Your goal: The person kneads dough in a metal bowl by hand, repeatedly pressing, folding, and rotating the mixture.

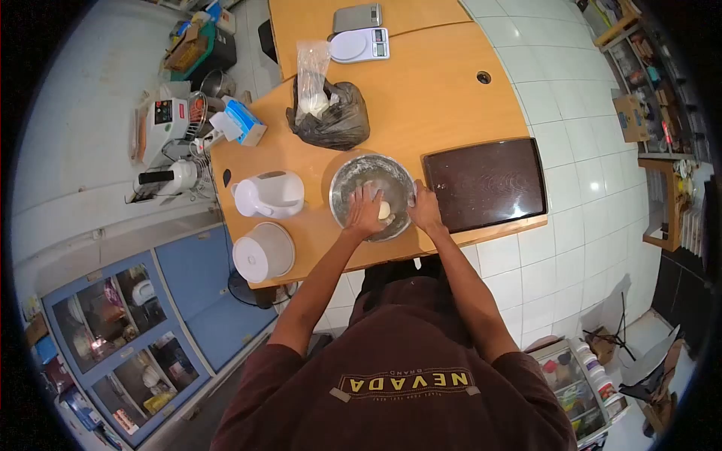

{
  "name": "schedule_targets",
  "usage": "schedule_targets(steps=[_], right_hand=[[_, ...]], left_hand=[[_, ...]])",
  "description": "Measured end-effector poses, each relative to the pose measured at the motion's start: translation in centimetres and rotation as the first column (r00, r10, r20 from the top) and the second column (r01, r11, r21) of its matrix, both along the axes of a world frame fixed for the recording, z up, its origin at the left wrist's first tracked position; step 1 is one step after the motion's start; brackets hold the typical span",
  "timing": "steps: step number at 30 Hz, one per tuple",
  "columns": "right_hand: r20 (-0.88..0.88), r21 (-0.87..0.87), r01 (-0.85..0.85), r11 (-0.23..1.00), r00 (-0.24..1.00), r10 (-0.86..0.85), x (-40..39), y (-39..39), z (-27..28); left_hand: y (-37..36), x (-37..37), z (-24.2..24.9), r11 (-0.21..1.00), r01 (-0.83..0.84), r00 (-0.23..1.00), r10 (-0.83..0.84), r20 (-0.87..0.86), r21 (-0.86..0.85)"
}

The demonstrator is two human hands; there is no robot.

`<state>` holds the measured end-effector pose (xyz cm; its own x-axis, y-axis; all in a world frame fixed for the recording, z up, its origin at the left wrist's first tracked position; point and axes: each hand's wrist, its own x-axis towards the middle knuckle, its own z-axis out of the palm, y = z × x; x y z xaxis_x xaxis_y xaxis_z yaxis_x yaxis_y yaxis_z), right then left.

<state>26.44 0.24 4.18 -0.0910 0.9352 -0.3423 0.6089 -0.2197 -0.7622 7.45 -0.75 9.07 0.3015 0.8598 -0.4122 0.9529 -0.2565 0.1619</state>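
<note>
- Resting inside the metal bowl [355,167]: pale dough lump [384,210], beside the left hand [365,210].
- Left hand: lowered into the bowl, palm down, fingers extended and slightly spread; underside contact hidden.
- Right hand [426,207]: fingers closed on the bowl's right rim.
- Dark tray [485,180]: right of the bowl, on the wooden table [432,98].
- White pitcher [272,195], white tub [263,252]: left of the bowl.
- Black plastic bag [342,124]: beyond the bowl.
</note>
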Motion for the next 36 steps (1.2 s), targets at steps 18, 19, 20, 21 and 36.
schedule_targets(steps=[18,19,20,21,36], right_hand=[[0.01,-0.164,0.031,0.986,1.0,-0.029,0.1,-3.1,0.7],[0.045,-0.178,0.04,0.983,0.998,-0.033,0.1,-3.4,0.9],[0.045,-0.161,0.055,0.985,0.998,-0.049,-0.2,-3.9,0.1],[0.048,-0.138,0.073,0.988,0.997,-0.067,-0.3,-4.3,-1.4],[0.061,-0.102,0.071,0.992,0.996,-0.065,0.3,-8.0,-3.8]], left_hand=[[-3.8,-3.2,-2.3,0.943,-0.33,0.808,0.298,0.509,-0.028],[-4.1,-2.3,-1.3,0.949,-0.308,0.865,0.25,0.434,0.068],[-4.4,-1.5,-0.3,0.946,-0.277,0.913,0.205,0.353,0.166],[-4.3,-0.7,0.5,0.935,-0.237,0.949,0.165,0.268,0.264],[0.8,3.7,-6.7,0.869,-0.415,0.903,0.354,0.245,0.271]])
